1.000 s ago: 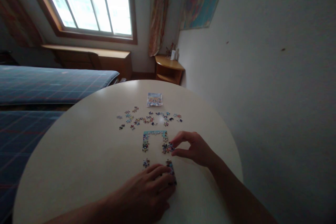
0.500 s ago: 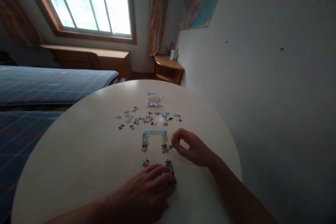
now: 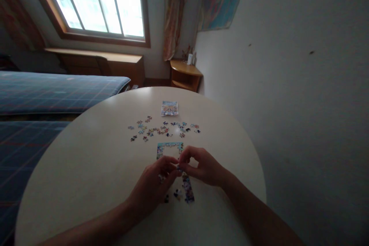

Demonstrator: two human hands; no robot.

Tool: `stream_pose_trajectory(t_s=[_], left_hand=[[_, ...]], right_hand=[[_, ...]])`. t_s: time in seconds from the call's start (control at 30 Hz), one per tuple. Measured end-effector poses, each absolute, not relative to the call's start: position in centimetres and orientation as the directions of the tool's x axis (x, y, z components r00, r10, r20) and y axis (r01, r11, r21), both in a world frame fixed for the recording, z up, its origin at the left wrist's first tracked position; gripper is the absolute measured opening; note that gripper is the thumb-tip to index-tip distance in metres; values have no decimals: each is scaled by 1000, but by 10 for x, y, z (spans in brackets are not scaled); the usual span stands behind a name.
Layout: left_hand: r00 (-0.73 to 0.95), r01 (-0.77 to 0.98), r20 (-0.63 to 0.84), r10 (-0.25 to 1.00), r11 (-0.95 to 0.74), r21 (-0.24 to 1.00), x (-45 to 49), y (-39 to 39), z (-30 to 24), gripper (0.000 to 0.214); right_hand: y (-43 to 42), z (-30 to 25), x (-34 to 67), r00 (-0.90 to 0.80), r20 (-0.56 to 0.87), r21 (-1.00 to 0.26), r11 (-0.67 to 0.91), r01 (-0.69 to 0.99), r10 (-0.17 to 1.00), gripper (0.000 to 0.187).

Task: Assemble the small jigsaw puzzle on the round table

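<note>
My left hand (image 3: 160,175) and my right hand (image 3: 198,164) meet over the right side of a partly joined jigsaw border (image 3: 170,145). Both hands pinch at a small puzzle piece (image 3: 178,167) between their fingertips; the fingers hide most of it. Below them a joined strip of dark puzzle pieces (image 3: 188,190) lies on the table, with loose puzzle pieces (image 3: 178,194) to its left. The border's left side is partly covered by my left hand.
Several loose pieces (image 3: 157,130) are scattered beyond the border on the round white table (image 3: 100,161). A small picture packet (image 3: 169,108) lies behind them. A wall (image 3: 294,103) rises on the right, and a plaid mattress (image 3: 57,92) is on the left.
My left hand has left the lower right strip and risen to meet my right hand. My right hand has shifted left with the puzzle piece, over the border's right side.
</note>
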State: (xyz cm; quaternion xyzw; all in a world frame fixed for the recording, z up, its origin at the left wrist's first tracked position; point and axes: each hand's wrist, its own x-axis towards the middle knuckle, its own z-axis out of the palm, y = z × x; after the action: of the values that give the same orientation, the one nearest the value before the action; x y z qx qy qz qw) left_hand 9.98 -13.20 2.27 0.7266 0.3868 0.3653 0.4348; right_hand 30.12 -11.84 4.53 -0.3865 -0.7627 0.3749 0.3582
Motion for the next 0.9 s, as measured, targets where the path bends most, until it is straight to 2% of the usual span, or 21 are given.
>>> stream_pose_trajectory(t_s=[0.13,0.27,0.37,0.67,0.9], left_hand=[[379,201,156,912,-246,948,99,-130,27,10],[296,163,154,943,-208,964,97,-127,30,12],[261,146,184,948,-227,963,96,-125,31,12],[258,194,294,920,-347,917,92,-123,30,7],[297,243,317,901,-393,887,86,-122,28,6]], right_hand=[[-117,44,298,-404,207,-889,344,303,891,14],[-117,47,300,-418,255,-863,400,309,872,15],[-116,46,300,-413,302,-839,445,313,859,21],[-116,43,298,-375,303,-831,436,346,876,15],[-116,44,298,-364,309,-820,440,365,878,15]])
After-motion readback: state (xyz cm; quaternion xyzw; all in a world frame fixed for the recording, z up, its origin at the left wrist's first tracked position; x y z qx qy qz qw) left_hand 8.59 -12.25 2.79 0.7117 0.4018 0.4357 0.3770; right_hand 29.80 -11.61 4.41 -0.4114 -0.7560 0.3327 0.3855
